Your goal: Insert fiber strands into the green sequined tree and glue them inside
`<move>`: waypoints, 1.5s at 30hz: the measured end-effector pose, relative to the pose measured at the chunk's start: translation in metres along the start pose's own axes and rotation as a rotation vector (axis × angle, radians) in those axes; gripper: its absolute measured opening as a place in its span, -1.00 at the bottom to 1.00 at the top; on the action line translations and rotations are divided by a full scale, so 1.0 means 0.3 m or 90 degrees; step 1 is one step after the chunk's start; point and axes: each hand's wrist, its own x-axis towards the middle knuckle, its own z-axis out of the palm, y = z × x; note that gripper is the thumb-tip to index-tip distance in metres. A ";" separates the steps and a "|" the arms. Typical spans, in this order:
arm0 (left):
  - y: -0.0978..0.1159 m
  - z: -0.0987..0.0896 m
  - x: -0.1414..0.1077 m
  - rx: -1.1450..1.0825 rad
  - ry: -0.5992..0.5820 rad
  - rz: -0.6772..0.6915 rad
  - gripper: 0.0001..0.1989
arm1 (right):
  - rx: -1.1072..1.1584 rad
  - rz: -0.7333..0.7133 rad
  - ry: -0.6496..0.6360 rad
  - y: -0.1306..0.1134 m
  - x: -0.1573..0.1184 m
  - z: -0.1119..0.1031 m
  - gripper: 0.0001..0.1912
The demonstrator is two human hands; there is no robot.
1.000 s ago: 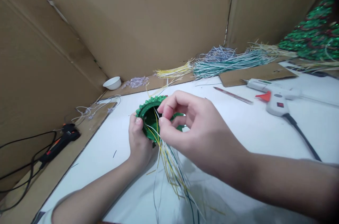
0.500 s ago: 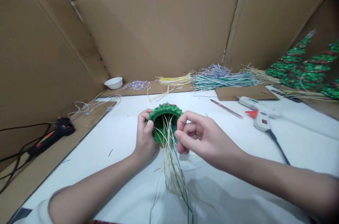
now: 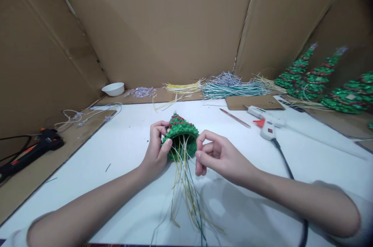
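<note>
My left hand is closed around the left side of a small green Christmas tree with red trim. Its hollow base faces me, tilted, with the tip pointing away. Out of the opening hangs a loose bundle of yellow, white and green wires, trailing down over the white table. At the right rim of the base is my right hand, thumb and forefinger brought together in a pinch. Whatever lies between those fingertips is too small or hidden to make out.
A white glue gun with an orange trigger lies to the right, beside a pencil-like stick. Bundled wires and a white bowl line the back. Decorated trees stand far right; a black corded tool lies left.
The tree has tipped, so its red-trimmed side and tip now show above the opening. My right hand stays pinched by the rim. The whole view has swung slightly right.
</note>
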 end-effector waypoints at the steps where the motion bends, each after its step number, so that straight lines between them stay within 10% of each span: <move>1: -0.001 -0.003 0.000 0.007 -0.002 0.002 -0.85 | 0.005 0.001 -0.004 0.004 -0.004 -0.001 -0.87; 6: -0.007 -0.014 0.002 0.064 -0.029 0.035 -0.79 | 0.016 0.003 -0.026 0.021 -0.019 -0.007 -0.87; 12: 0.020 -0.015 0.004 0.146 0.180 0.259 -0.67 | 0.046 0.001 -0.022 0.042 -0.027 -0.011 -0.90; 15: 0.081 -0.007 -0.014 0.217 0.158 0.336 -0.79 | 0.062 0.003 -0.021 0.050 -0.034 -0.010 -0.91; 23: 0.224 0.064 -0.038 0.372 0.032 0.212 -0.90 | 0.006 -0.049 0.001 0.059 -0.058 -0.020 -0.93; 45: 0.255 0.085 -0.031 0.322 0.022 0.164 -0.94 | -0.163 -0.226 0.031 0.071 -0.086 -0.029 -0.83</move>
